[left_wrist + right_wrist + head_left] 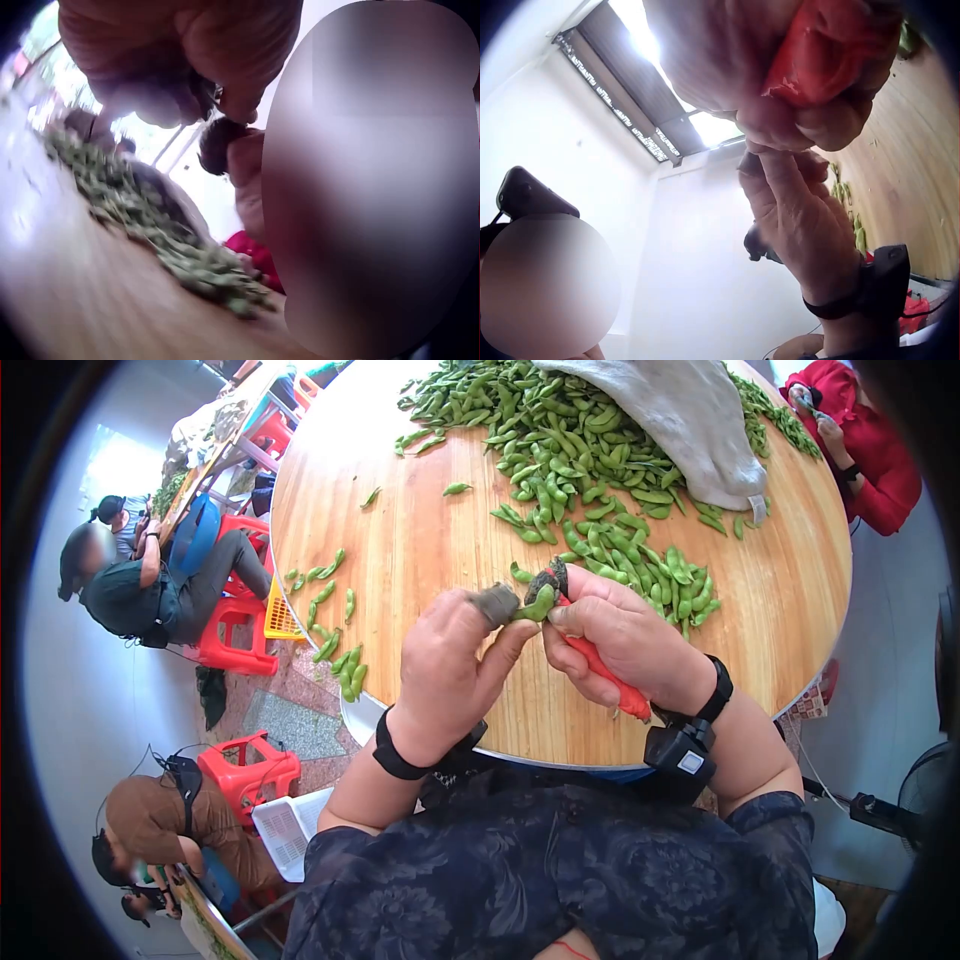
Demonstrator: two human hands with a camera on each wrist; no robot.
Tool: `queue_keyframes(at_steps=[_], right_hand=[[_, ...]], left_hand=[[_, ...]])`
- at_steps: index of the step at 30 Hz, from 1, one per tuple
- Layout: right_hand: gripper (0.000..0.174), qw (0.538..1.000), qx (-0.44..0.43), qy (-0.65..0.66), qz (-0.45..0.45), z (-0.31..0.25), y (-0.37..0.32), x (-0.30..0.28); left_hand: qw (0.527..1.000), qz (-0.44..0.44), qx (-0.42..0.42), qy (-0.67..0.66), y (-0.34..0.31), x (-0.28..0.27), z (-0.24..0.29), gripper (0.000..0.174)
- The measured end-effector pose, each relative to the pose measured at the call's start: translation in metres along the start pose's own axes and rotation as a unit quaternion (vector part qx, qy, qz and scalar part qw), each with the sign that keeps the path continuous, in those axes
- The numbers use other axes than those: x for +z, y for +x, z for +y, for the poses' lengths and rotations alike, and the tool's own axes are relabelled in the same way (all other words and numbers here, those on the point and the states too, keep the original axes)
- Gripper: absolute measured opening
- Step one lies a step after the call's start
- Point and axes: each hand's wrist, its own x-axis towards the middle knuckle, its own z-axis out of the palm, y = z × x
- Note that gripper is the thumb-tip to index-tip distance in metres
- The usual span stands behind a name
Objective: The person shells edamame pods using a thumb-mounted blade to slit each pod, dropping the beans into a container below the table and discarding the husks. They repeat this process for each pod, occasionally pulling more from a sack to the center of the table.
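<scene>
In the head view, my left hand (pixel 445 650) pinches a green edamame pod (pixel 537 604) between thumb and a finger covered by a grey-brown wrap (pixel 494 603). My right hand (pixel 625 630) meets it at the pod's other end, its thumb near the pod. That hand grips a red-handled tool (pixel 608 675), whose handle runs back under the palm. A dark wrap (pixel 548 575) sits at the right fingertips; the tool's working end is hidden there. The right wrist view shows the red handle (pixel 810 64) inside the curled fingers, with the left hand (pixel 799 217) just beyond.
A large heap of edamame pods (pixel 560 435) covers the far side of the round wooden table (pixel 400 550), partly under a pale cloth (pixel 690 435). Several loose pods (pixel 345 670) lie at the left edge. Red stools (pixel 250 770) and seated people are around.
</scene>
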Motion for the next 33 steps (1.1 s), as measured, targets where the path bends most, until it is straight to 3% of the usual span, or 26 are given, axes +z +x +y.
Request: queue_keyframes(at_steps=[2,4,7,12,13,15,16,17,18,22,24,26,28,30,31,33], right_hand=[[0.015,1.0,-0.01,0.003,0.004,0.002,0.0,0.002],[0.014,1.0,-0.021,0.003,0.007,0.005,0.0,0.003],[0.011,0.997,-0.053,-0.048,0.031,0.011,0.001,0.007],[0.009,0.955,-0.177,-0.22,0.095,0.026,0.007,0.007],[0.009,0.954,-0.177,-0.22,0.095,0.023,0.006,0.006],[0.009,0.966,-0.097,-0.221,0.094,0.015,0.005,0.006],[0.009,0.966,-0.097,-0.22,0.094,0.01,0.005,0.004],[0.008,0.984,-0.049,-0.159,0.064,0.006,0.004,0.0],[0.008,0.995,-0.002,-0.096,0.033,0.004,0.004,-0.001],[0.008,0.983,-0.002,-0.165,0.078,0.01,0.009,-0.001],[0.008,0.936,-0.122,-0.315,0.102,0.021,0.01,-0.002],[0.008,0.928,-0.136,-0.336,0.09,0.023,0.009,-0.002],[0.009,0.918,-0.149,-0.358,0.079,0.019,0.007,-0.003],[0.009,0.976,-0.002,-0.214,0.04,0.004,0.005,-0.003],[0.009,0.976,-0.002,-0.215,0.04,0.002,0.006,-0.006],[0.01,0.997,0.045,-0.058,-0.025,0.0,0.008,-0.01]], left_hand=[[0.98,0.003,0.167,0.108,0.004,0.0,-0.001,0.025],[0.981,0.015,0.162,0.103,0.005,0.003,0.001,0.022],[0.988,0.02,0.125,0.09,0.003,0.005,0.002,0.016],[0.998,-0.025,0.044,0.032,0.0,0.009,-0.003,0.008],[0.998,-0.025,0.044,0.032,-0.001,0.009,-0.005,0.008],[0.984,-0.114,-0.105,-0.082,-0.005,0.005,-0.011,0.011],[0.984,-0.115,-0.105,-0.082,-0.004,0.004,-0.01,0.011],[0.938,-0.139,-0.209,-0.24,-0.001,0.002,-0.008,0.015],[0.855,-0.158,-0.305,-0.389,0.001,0.0,-0.007,0.02],[0.843,-0.207,-0.296,-0.4,0.003,-0.001,-0.007,0.027],[0.856,-0.219,-0.284,-0.373,0.003,-0.001,-0.007,0.03],[0.869,-0.23,-0.272,-0.344,0.004,-0.002,-0.009,0.033],[0.851,-0.258,-0.328,-0.319,0.008,-0.005,-0.012,0.037],[0.834,-0.258,-0.342,-0.347,0.009,-0.006,-0.015,0.037],[0.817,-0.256,-0.357,-0.375,0.01,-0.006,-0.016,0.037],[0.798,-0.243,-0.365,-0.412,0.009,-0.003,-0.02,0.038]])
